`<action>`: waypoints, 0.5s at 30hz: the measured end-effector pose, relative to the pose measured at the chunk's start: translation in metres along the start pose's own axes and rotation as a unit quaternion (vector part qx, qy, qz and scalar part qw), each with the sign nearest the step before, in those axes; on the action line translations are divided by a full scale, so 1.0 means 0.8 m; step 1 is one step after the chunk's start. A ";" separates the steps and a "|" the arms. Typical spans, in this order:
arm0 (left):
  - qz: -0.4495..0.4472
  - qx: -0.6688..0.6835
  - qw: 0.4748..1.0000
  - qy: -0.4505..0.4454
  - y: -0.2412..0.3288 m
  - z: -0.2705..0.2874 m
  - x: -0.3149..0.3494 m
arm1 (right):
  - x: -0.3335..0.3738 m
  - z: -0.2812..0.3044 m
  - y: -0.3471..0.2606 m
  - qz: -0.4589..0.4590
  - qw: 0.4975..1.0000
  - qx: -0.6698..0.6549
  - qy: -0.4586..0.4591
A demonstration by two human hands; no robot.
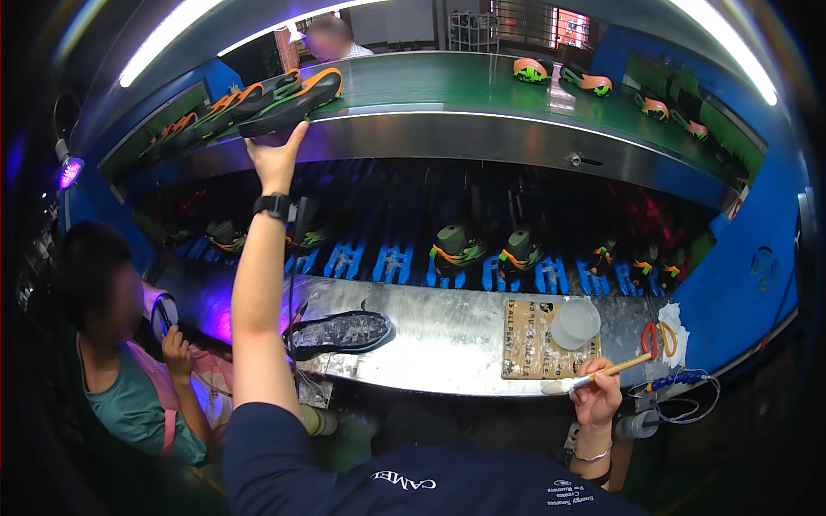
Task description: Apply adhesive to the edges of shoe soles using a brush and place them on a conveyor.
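Observation:
My left hand (pixel 277 162) is raised to the near edge of the upper green belt. It is closed on a black shoe (pixel 301 105) with orange and green trim, the thumb at its near side and the other fingers mostly hidden. Lower right, my right hand (pixel 595 401) grips a brush (pixel 625 365) with a pale wooden handle. The brush's bristle end points left, over the front edge of the metal table (pixel 439 335). A dark shoe sole (pixel 342 333) lies on that table, right of my left forearm.
A translucent tub (pixel 575 324) stands on printed cardboard (pixel 527 344). Red and orange loops (pixel 650 340) lie beside white paper (pixel 675 328). Several shoes (pixel 458 248) sit on blue racks under the belt (pixel 430 82). A co-worker (pixel 129 378) is close on my left; another person stands beyond the belt.

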State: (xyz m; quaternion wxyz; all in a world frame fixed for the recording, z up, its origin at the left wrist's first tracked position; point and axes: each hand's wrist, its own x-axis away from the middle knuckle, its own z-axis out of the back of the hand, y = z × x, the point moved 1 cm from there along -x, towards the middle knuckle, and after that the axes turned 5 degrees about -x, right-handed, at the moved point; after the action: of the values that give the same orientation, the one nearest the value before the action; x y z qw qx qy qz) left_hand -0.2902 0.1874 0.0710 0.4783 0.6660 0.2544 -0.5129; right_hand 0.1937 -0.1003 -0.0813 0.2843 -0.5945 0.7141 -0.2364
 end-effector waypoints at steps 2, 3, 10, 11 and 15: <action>0.043 -0.031 0.998 0.019 0.009 -0.015 -0.006 | 0.009 0.002 -0.005 0.022 0.999 0.009 0.021; 0.108 -0.005 0.994 0.024 0.006 -0.018 -0.010 | 0.013 0.000 -0.009 0.028 0.999 0.013 0.029; 0.110 0.315 0.942 0.023 0.077 0.010 -0.043 | 0.022 0.035 -0.032 0.081 0.993 0.057 0.059; 0.131 0.324 0.937 0.025 0.120 0.022 -0.031 | 0.020 0.043 -0.041 0.092 0.991 0.065 0.072; 0.232 0.532 0.803 -0.139 0.134 0.101 -0.012 | -0.032 0.078 -0.066 0.182 0.963 0.192 0.048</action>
State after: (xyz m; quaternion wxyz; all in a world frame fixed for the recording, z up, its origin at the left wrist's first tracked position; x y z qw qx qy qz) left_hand -0.2402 0.0722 0.1186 0.1840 0.7763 -0.2896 -0.5288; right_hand 0.2776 -0.0848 -0.0878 0.3970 -0.3768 0.7639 -0.3419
